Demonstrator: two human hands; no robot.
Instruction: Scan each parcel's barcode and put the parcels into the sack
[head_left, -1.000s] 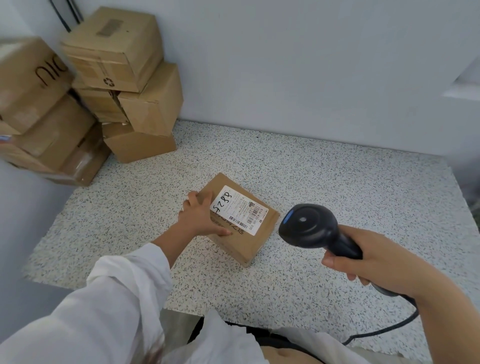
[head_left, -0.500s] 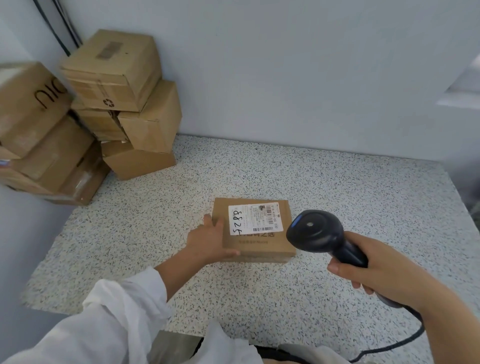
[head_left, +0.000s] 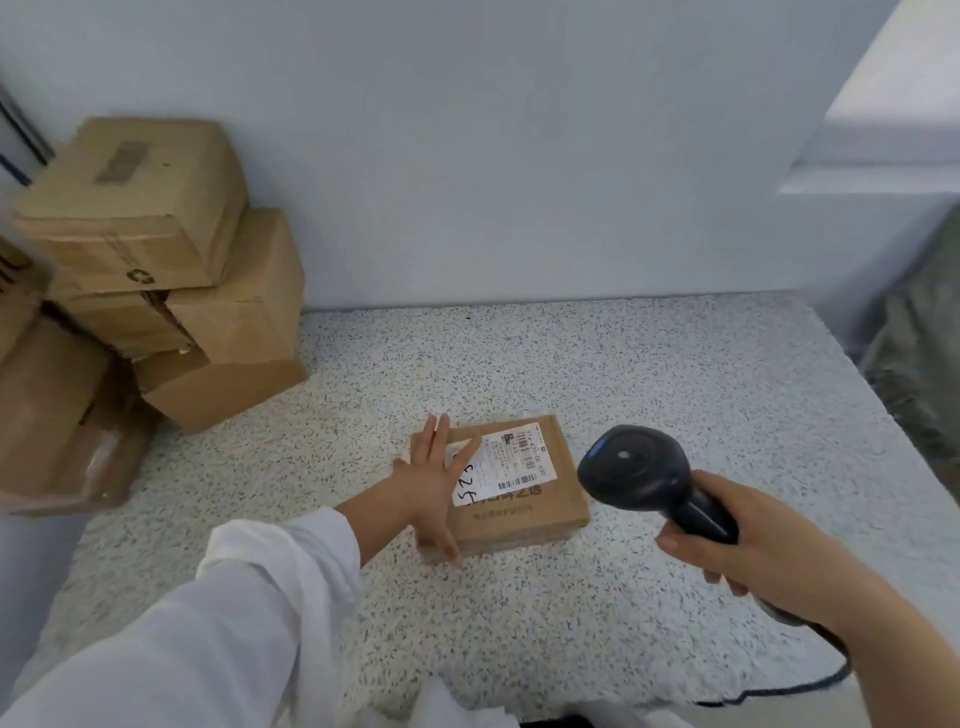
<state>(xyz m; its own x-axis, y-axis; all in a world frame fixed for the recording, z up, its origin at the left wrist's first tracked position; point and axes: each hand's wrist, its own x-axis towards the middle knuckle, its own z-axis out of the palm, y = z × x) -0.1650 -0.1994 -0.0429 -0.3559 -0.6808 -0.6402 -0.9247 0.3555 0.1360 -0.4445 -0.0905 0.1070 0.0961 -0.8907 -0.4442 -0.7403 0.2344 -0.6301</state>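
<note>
A small flat cardboard parcel (head_left: 524, 499) lies on the speckled table (head_left: 675, 395), its white barcode label (head_left: 506, 465) facing up. My left hand (head_left: 434, 480) rests on the parcel's left end with the fingers spread straight over the label's edge and the thumb down the near side. My right hand (head_left: 753, 556) grips the handle of a black barcode scanner (head_left: 636, 473), whose head hovers just right of the parcel. The scanner's cable trails off toward the lower right.
Several brown cardboard boxes (head_left: 171, 291) are stacked at the table's back left corner against the wall. A dark greenish sack (head_left: 919, 358) shows past the table's right edge. A white ledge (head_left: 883, 156) juts out at the upper right.
The parcel has been turned from diagonal to roughly square with the table edge. My left hand has gone from holding its side to lying flat with fingers spread. The scanner stayed right of it.
</note>
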